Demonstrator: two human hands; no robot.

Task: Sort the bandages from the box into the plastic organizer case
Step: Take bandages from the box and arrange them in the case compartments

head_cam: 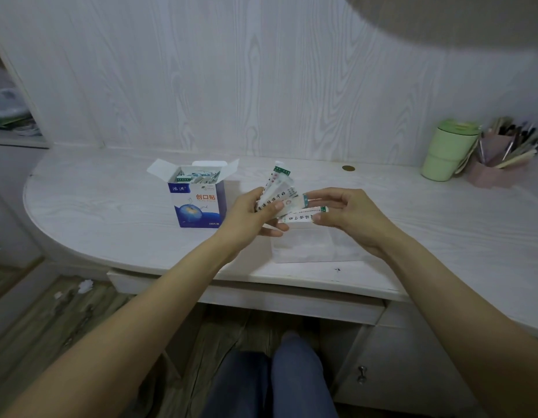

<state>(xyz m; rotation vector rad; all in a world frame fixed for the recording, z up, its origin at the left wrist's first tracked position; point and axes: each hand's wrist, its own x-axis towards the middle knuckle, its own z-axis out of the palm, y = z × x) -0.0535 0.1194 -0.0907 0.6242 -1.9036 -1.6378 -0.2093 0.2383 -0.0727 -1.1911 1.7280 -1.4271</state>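
A blue and white bandage box (198,203) stands open on the desk, with several wrapped bandages showing inside. To its right, my left hand (255,214) holds a fanned bunch of wrapped bandages (278,188) above the desk. My right hand (349,217) pinches one bandage strip (303,215) at the bottom of that bunch. Under both hands lies the clear plastic organizer case (310,245), flat on the desk; its compartments are hard to make out.
A green lidded cup (448,150) and a pink holder full of pens (500,158) stand at the back right. A small brass disc (348,168) sits behind the hands. The white desk (110,212) curves away on the left, with a drawer below its front edge.
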